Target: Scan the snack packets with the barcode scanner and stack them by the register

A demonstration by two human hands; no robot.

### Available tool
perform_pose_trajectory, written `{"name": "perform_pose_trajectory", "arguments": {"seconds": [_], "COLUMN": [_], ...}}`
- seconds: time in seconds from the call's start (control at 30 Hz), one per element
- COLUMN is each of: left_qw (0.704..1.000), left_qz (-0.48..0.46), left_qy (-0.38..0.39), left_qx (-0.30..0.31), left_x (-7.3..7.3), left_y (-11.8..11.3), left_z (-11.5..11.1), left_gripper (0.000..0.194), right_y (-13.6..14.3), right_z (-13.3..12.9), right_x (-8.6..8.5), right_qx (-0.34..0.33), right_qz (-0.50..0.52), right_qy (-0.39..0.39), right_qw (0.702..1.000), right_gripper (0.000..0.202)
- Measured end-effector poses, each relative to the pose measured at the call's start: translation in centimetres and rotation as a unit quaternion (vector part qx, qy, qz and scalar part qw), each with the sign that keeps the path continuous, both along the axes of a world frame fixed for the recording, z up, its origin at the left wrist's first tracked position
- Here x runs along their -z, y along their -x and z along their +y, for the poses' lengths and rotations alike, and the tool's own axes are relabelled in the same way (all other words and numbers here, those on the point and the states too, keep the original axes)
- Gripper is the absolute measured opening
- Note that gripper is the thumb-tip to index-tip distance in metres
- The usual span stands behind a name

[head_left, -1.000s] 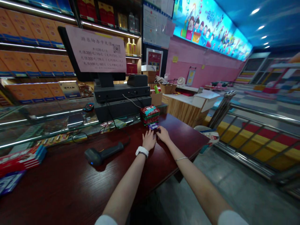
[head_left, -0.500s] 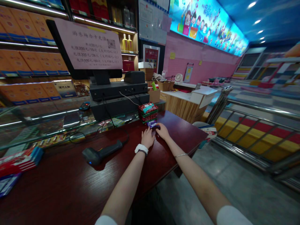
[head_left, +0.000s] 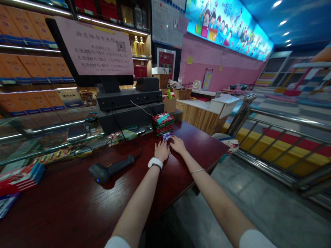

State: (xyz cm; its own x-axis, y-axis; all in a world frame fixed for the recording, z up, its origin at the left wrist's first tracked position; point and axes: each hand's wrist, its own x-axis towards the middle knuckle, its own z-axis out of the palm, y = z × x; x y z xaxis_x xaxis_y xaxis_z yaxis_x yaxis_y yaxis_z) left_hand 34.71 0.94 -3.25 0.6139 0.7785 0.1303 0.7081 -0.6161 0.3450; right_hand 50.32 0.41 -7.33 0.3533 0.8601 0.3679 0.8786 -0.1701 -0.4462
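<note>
A small purple snack packet (head_left: 167, 136) lies on the dark red-brown counter, right at the front of a stack of red and green snack packets (head_left: 162, 120). My left hand (head_left: 162, 151) rests on the counter, fingers stretched forward with the tips at the packet's near left edge. From the right, my right hand (head_left: 178, 144) reaches the packet's right end with bent fingers; the thumb side is partly hidden. Left of my hands, a black handheld barcode scanner (head_left: 111, 168) lies on the counter with its cable trailing behind.
At the left edge lie red and blue packs (head_left: 22, 177) and purple packets (head_left: 7, 204). A monitor bearing a pink paper sign (head_left: 98, 48) stands on a black cash drawer (head_left: 129, 112) beyond a glass case (head_left: 59, 132). Metal railing (head_left: 284, 120) runs along the right.
The right fingers have shifted slightly left along the purple packet, and more of its top shows. The left hand stays almost in place. The view has moved slightly.
</note>
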Motion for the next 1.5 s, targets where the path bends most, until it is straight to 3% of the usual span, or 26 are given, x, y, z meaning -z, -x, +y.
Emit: {"name": "perform_pose_trajectory", "arguments": {"seconds": [0.47,0.73,0.93,1.1,1.5], "left_qw": [1.000,0.999,0.997,0.996,0.979], "left_qz": [-0.006,0.023,0.010,0.005,-0.016], "left_qy": [-0.021,-0.017,-0.070,-0.078,-0.127], "left_qx": [-0.003,-0.024,-0.041,-0.050,-0.158], "left_x": [1.0,0.6,-1.4,-3.3,-6.6], "left_y": [-0.1,1.1,4.3,7.5,17.9], "left_z": [0.5,-1.1,-1.9,-2.4,-3.7], "left_gripper": [0.050,0.056,0.060,0.060,0.057], "right_y": [0.3,0.6,1.7,4.3,17.1], "right_z": [-0.2,-0.8,-1.6,-2.2,-1.7], "right_x": [-0.4,-0.8,-1.6,-3.0,-8.6], "right_qx": [-0.006,-0.012,-0.048,-0.084,-0.227], "right_qz": [-0.030,-0.035,-0.092,-0.116,-0.117], "right_qy": [0.025,-0.022,-0.055,-0.073,-0.135], "right_qw": [0.999,0.999,0.993,0.987,0.957], "right_gripper": [0.050,0.062,0.052,0.049,0.047]}}
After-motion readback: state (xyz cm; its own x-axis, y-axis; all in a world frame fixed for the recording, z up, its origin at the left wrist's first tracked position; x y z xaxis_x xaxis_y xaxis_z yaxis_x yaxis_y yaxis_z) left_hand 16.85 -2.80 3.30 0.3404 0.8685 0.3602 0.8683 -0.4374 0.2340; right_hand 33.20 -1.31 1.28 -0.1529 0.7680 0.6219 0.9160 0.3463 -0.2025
